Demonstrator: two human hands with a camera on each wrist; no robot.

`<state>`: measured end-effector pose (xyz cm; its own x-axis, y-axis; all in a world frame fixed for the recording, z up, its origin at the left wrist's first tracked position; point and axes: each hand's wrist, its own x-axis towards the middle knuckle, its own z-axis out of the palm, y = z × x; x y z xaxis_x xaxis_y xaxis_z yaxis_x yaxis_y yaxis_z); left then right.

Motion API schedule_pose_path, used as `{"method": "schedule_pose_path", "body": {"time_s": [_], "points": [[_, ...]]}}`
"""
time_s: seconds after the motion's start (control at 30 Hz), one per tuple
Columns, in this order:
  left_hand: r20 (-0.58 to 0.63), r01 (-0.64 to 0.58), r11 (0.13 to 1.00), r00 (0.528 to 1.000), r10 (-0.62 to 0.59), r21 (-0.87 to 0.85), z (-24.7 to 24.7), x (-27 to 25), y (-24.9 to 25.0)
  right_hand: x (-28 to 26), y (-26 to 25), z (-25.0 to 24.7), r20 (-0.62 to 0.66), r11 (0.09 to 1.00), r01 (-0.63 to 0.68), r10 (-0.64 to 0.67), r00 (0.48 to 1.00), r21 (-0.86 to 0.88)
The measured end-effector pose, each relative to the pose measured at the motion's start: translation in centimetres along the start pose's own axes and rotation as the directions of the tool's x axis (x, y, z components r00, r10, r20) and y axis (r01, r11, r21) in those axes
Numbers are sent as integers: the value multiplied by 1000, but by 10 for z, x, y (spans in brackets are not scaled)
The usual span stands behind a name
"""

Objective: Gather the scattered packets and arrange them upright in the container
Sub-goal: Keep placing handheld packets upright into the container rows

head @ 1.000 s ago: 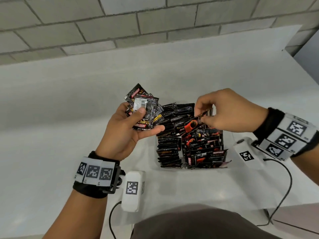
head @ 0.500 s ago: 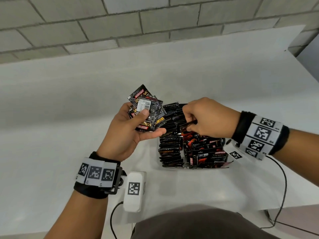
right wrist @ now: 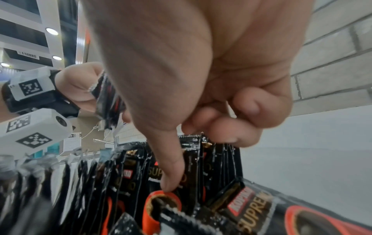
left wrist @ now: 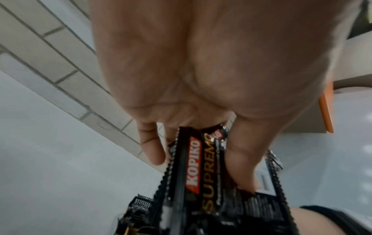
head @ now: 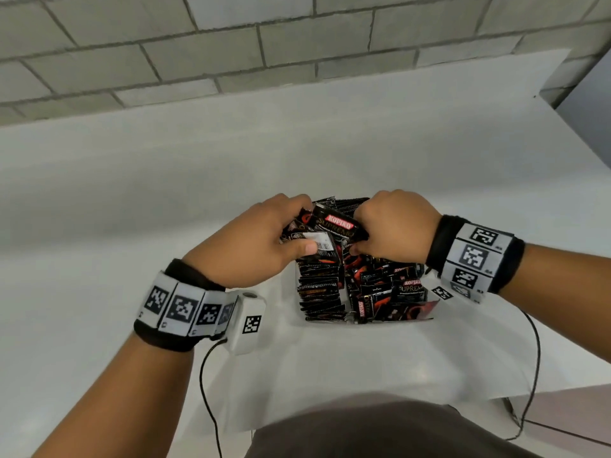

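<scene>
A clear container point(head: 396, 320) on the white table holds black Kopiko packets. A tight upright row point(head: 319, 292) fills its left side, and looser leaning packets point(head: 393, 290) fill the right. My left hand point(head: 261, 239) grips a bundle of packets point(head: 325, 231) just above the container's far left end, thumb on top. In the left wrist view the bundle point(left wrist: 209, 174) sits between thumb and fingers of the left hand point(left wrist: 201, 159). My right hand point(head: 393, 226) is curled over the far packets. Its thumb point(right wrist: 171, 178) presses an upright packet point(right wrist: 193, 160), with the curled fingers over that packet's top edge.
The white table point(head: 330, 375) reaches back to a grey block wall point(head: 297, 54). Its right edge point(head: 582, 153) drops off close to my right arm. Thin black cables point(head: 535, 375) hang from both wrist cameras over the near edge.
My left hand brought its bundle right and down until it hangs over the container. My right hand carried its single packet down among the far packets and curled over them.
</scene>
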<state>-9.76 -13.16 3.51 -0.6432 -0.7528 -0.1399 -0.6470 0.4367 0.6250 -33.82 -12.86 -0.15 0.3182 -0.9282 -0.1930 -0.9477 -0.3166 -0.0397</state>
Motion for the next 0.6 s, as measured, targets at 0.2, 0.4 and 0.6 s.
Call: {"method": "schedule_pose_path", "body": {"time_s": [0.2,0.4,0.6], "points": [[212,39,999,977,-32,-29,-6,2,0,-8,4,-7,2,1000,-3,3,1000,6],[316,-2,998,949,-20,69,-3,-6,11,-17,5,-11,147,969,95,-130,980,227],[391,-123,952,920,4,279,12,2,22,-21,-7,0,221,961,216,-251,943,171]]}}
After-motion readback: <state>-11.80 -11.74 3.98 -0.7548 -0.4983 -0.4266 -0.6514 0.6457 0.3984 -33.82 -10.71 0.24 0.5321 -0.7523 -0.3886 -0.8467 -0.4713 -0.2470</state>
